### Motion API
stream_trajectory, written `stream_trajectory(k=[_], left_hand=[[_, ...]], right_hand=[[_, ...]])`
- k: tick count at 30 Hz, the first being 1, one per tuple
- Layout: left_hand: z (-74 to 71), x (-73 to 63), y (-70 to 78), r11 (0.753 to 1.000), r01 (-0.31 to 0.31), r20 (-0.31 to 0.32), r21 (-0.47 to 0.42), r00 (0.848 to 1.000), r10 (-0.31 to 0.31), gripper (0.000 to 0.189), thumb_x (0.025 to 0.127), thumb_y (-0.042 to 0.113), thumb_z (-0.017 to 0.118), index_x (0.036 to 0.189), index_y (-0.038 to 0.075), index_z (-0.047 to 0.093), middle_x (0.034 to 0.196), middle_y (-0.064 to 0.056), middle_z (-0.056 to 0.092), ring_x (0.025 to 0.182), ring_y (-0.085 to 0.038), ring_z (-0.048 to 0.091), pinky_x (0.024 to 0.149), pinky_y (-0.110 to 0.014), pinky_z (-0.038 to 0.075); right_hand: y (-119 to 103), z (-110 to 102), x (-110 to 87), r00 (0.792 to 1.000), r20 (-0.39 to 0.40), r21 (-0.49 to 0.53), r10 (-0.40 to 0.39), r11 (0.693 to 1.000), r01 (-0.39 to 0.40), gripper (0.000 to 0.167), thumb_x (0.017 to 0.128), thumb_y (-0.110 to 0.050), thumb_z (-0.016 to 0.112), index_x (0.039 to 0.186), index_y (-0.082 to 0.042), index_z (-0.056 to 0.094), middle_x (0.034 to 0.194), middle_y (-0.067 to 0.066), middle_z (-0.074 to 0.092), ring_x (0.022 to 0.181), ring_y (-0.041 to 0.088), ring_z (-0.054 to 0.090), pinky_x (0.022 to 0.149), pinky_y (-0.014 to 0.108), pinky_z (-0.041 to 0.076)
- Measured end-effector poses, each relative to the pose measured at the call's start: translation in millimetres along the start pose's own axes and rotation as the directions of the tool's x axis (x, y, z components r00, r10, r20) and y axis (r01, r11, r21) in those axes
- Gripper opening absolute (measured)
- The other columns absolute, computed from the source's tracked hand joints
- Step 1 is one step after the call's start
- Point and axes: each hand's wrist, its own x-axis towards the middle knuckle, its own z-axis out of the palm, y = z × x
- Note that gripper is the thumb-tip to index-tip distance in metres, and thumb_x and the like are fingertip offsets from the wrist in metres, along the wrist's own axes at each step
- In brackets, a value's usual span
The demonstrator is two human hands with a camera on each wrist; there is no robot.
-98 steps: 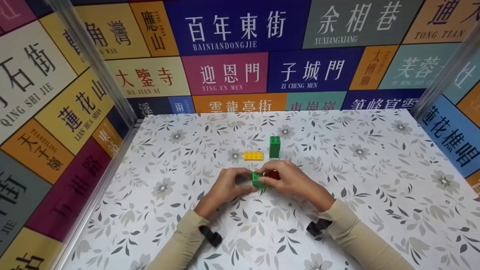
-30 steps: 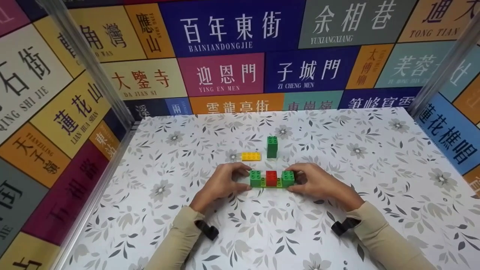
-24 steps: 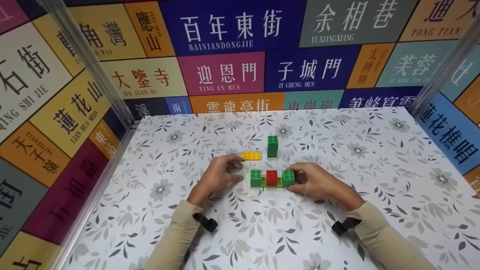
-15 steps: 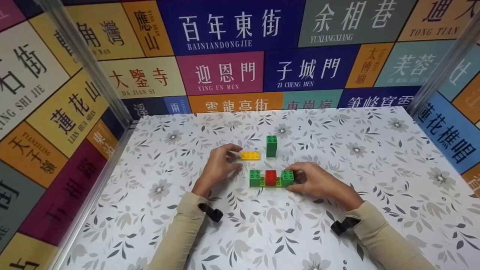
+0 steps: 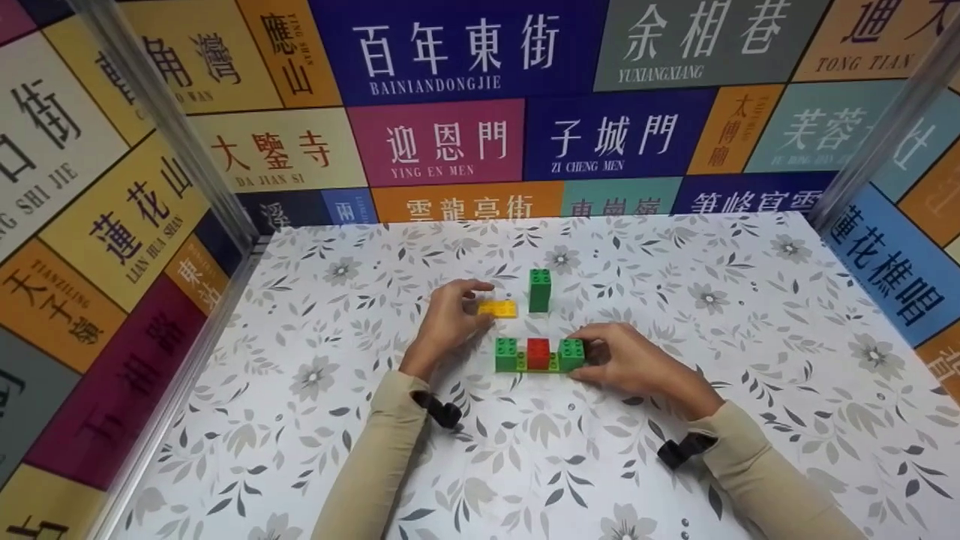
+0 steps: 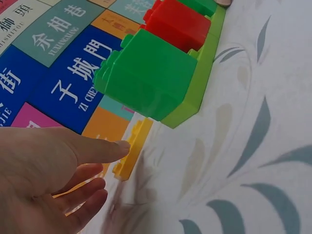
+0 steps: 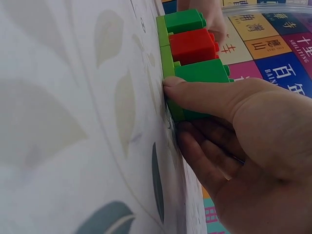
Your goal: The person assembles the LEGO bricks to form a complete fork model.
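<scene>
Head: L hand [image 5: 448, 321] now nearer yel. brick [image 5: 499, 309]

This looks like a small booth; whether it stands in a lab, a shop or a home, the pictures do not tell. The counter [image 5: 750, 322] wears a white covering printed with grey leaves and flowers. Behind it rises a back wall [image 5: 450, 142] of coloured name panels (Chinese characters with romanised spellings, YING EN MEN among them). Similar panels line a left wall [image 5: 112, 247] and a right wall [image 5: 881, 247] beside the counter, with shiny corner posts [image 5: 165, 127] at its far corners.
</scene>
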Motion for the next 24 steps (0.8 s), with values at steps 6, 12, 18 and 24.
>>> stream_trajectory(k=[6,12,18,24], left_hand=[[0.1,-1.4,-7.5,1.0,0.025,0.029,0.014,0.999,-0.026,0.049,0.091,0.006,0.086,0.139,0.011,0.074,0.135,-0.01,0.074,0.115,-0.024,0.068,0.106,-0.042,0.057],[0.9,-3.4,-12.5,1.0,0.003,0.031,0.01,1.0,-0.003,0.041,0.094,0.004,0.082,0.135,0.008,0.075,0.125,-0.01,0.076,0.109,-0.024,0.067,0.099,-0.04,0.057],[1.0,-6.0,-14.1,1.0,0.0,0.055,-0.011,0.998,0.0,0.036,0.096,0.003,0.079,0.131,0.009,0.076,0.118,-0.009,0.075,0.103,-0.023,0.067,0.093,-0.037,0.058],[-2.6,-10.5,-17.5,0.999,0.0,0.078,-0.046,0.997,0.004,0.037,0.095,0.008,0.083,0.131,0.013,0.076,0.116,-0.004,0.075,0.1,-0.018,0.068,0.09,-0.033,0.059]], right_hand=[[-0.9,0.9,1.0,1.0,0.006,-0.005,0.007,1.0,-0.007,0.047,0.088,-0.024,0.092,0.132,-0.022,0.076,0.122,-0.004,0.078,0.11,0.015,0.073,0.102,0.042,0.06],[-0.3,3.2,0.9,1.0,-0.006,-0.007,-0.007,1.0,0.007,0.045,0.088,-0.025,0.092,0.13,-0.024,0.077,0.118,-0.006,0.078,0.107,0.014,0.072,0.101,0.043,0.06],[-0.3,3.6,-0.8,0.999,-0.021,-0.023,-0.031,0.999,0.03,0.042,0.087,-0.025,0.092,0.126,-0.022,0.077,0.115,-0.006,0.077,0.104,0.014,0.071,0.098,0.039,0.06],[-1.5,-3.9,-2.0,1.0,-0.029,0.084,-0.012,0.996,0.014,0.045,0.089,-0.021,0.09,0.131,-0.018,0.075,0.124,0.002,0.075,0.112,0.022,0.075,0.101,0.041,0.062]])
